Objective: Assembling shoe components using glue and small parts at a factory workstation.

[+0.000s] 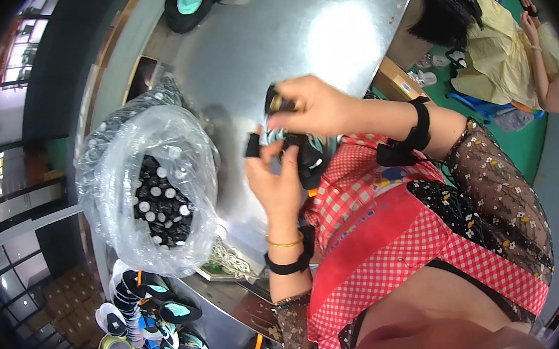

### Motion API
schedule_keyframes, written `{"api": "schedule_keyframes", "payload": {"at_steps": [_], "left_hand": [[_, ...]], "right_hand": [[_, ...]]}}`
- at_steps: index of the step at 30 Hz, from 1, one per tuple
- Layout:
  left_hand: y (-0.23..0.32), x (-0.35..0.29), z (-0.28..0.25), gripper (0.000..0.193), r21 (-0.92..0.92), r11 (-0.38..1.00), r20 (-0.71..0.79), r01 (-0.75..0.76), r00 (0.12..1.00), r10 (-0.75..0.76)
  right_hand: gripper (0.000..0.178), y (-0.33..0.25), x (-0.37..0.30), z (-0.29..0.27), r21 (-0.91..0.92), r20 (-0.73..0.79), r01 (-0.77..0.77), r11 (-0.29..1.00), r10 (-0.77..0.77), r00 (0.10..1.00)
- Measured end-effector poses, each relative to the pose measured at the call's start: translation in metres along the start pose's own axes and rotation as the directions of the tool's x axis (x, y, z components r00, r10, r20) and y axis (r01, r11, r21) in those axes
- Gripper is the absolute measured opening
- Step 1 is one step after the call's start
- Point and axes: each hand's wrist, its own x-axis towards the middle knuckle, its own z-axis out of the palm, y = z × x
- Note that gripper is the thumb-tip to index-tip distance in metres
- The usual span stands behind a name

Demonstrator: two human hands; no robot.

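In front of my apron, both hands meet at a black and teal shoe (314, 152). My left hand (275, 178) grips it from the near left side, thumb and fingers closed together. From the right comes my right hand (313, 107), its fingers pinched just above the left fingertips. A pale teal part (273, 135) shows between the two hands; what exactly the right fingertips hold is hidden. Black bands circle both wrists, and small black pieces sit at the fingers.
A clear plastic bag (193, 149) of black and white round pieces (161, 203) stands left on the metal table (247, 43). White cords (230, 260) lie beside it. Black and teal shoes lie far left (190, 0) and near left (179, 310). A person (443, 17) is at the right.
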Motion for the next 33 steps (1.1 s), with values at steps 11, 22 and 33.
{"api": "schedule_keyframes", "payload": {"at_steps": [11,22,33], "left_hand": [[0.03,0.011,0.019,0.025,-0.769,0.591,0.161,0.241,0.969,-0.186],[0.028,0.024,0.017,0.004,-0.744,0.608,0.113,0.277,0.949,-0.294],[0.033,0.019,0.024,0.01,-0.748,0.637,0.073,0.187,0.977,-0.201]], "right_hand": [[0.012,0.001,0.005,-0.002,0.46,-0.114,-0.114,0.881,0.186,0.976],[0.013,0.01,-0.019,-0.019,-0.607,-0.241,0.264,0.75,-0.49,0.838],[0.012,0.009,-0.028,0.004,0.708,-0.126,-0.087,0.701,0.246,0.961]]}}
